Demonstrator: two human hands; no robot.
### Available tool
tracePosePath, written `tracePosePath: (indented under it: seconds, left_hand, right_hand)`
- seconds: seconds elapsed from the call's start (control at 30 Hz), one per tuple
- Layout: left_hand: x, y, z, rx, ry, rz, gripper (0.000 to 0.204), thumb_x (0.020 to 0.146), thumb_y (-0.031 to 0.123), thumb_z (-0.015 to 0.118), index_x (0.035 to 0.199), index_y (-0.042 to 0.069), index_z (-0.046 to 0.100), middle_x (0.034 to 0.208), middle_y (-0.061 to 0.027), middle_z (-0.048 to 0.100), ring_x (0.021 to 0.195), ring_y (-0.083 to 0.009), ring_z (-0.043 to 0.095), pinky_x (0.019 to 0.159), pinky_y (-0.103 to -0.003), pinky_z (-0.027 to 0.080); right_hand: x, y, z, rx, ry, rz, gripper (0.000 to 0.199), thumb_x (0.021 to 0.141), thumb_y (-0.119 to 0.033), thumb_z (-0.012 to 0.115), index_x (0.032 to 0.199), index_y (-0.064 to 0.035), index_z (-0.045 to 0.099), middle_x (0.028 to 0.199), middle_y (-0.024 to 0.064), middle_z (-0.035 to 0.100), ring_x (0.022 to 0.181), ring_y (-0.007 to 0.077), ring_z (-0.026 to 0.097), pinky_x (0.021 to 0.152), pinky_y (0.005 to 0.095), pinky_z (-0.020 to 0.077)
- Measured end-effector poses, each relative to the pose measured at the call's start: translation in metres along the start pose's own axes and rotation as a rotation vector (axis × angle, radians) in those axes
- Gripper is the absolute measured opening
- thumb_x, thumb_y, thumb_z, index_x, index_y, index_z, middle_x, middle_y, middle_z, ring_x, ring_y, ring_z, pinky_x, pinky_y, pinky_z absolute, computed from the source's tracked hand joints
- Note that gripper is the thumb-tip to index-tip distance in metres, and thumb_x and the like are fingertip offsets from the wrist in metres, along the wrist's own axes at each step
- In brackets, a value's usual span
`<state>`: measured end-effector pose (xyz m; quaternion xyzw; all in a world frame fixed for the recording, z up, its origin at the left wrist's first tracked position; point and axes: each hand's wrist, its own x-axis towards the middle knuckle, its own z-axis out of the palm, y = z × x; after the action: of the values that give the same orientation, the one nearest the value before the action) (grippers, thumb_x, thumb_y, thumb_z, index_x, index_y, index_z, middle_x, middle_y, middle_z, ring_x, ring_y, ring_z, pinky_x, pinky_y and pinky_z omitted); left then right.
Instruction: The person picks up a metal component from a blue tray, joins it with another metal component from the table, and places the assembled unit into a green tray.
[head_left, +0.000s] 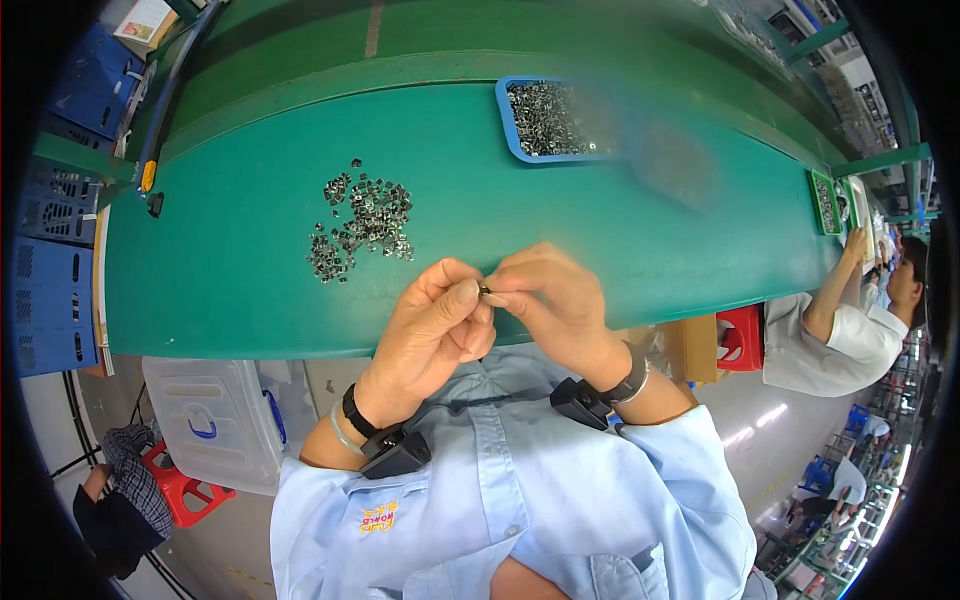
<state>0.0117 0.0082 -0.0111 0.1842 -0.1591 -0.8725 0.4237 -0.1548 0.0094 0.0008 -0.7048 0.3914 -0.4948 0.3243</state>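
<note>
Your left hand (pixel 432 322) and your right hand (pixel 553 300) meet above the near edge of the smooth green table (pixel 230 290). The fingertips of both hands pinch one tiny dark metal piece (pixel 484 290) between them; it is too small to tell its shape. A loose pile of little shiny metal clips (pixel 362 220) lies on the table, up and to your left. Further back sits a blue plastic tray (pixel 508 125) with rounded corners, full of the same shiny bits
</note>
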Motion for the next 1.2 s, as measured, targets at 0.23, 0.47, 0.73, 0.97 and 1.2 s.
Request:
tracePosePath:
  seconds: [0.23, 0.47, 0.73, 0.97, 1.2]
  left_hand:
    - [-0.002, 0.003, 0.0, 0.133, 0.026, 0.012, 0.015, 0.092, 0.02, 0.056, 0.093, 0.006, 0.052, 0.072, -0.0026, 0.055, 0.05, -0.0108, 0.047, 0.043, -0.024, 0.032]
    - [-0.002, 0.011, 0.003, 0.284, 0.068, -0.007, 0.015, 0.091, 0.019, 0.058, 0.089, 0.005, 0.053, 0.071, -0.0034, 0.057, 0.054, -0.0113, 0.051, 0.045, -0.023, 0.037]
    - [-0.001, 0.011, 0.005, 0.219, 0.071, -0.029, 0.018, 0.092, 0.022, 0.057, 0.089, 0.004, 0.052, 0.071, -0.0038, 0.056, 0.054, -0.0109, 0.051, 0.045, -0.022, 0.037]
    - [0.003, 0.006, 0.014, 0.373, 0.158, 0.019, 0.015, 0.093, 0.019, 0.054, 0.092, 0.004, 0.053, 0.069, -0.0036, 0.056, 0.053, -0.0107, 0.05, 0.045, -0.022, 0.037]
    - [0.006, 0.01, 0.005, 0.329, 0.163, 0.043, 0.011, 0.094, 0.015, 0.052, 0.095, 0.004, 0.053, 0.067, -0.0033, 0.054, 0.052, -0.01, 0.049, 0.045, -0.021, 0.037]
  right_hand:
    - [-0.001, 0.004, 0.0, -0.057, -0.015, -0.056, 0.013, 0.075, -0.004, 0.07, 0.085, -0.0062, 0.063, 0.084, 0.0062, 0.063, 0.076, 0.0217, 0.06, 0.067, 0.0313, 0.0483]
    - [-0.002, 0.009, 0.001, -0.007, -0.017, -0.023, 0.013, 0.075, -0.005, 0.071, 0.085, -0.0061, 0.063, 0.083, 0.0063, 0.063, 0.076, 0.0201, 0.06, 0.066, 0.03, 0.0483]
    - [-0.002, 0.01, 0.001, 0.158, 0.015, 0.101, 0.011, 0.077, -0.003, 0.068, 0.087, -0.0057, 0.064, 0.082, 0.0046, 0.063, 0.076, 0.0163, 0.06, 0.065, 0.0276, 0.0485]
    - [-0.004, 0.008, -0.003, 0.127, 0.084, 0.124, 0.01, 0.077, -0.003, 0.069, 0.085, -0.0054, 0.063, 0.082, 0.0052, 0.062, 0.076, 0.0167, 0.059, 0.067, 0.0268, 0.0474]
    - [0.028, 0.024, -0.055, -0.342, 0.183, 0.046, 0.01, 0.08, -0.01, 0.068, 0.086, -0.0047, 0.063, 0.082, 0.0063, 0.062, 0.077, 0.0179, 0.059, 0.071, 0.0293, 0.0476]
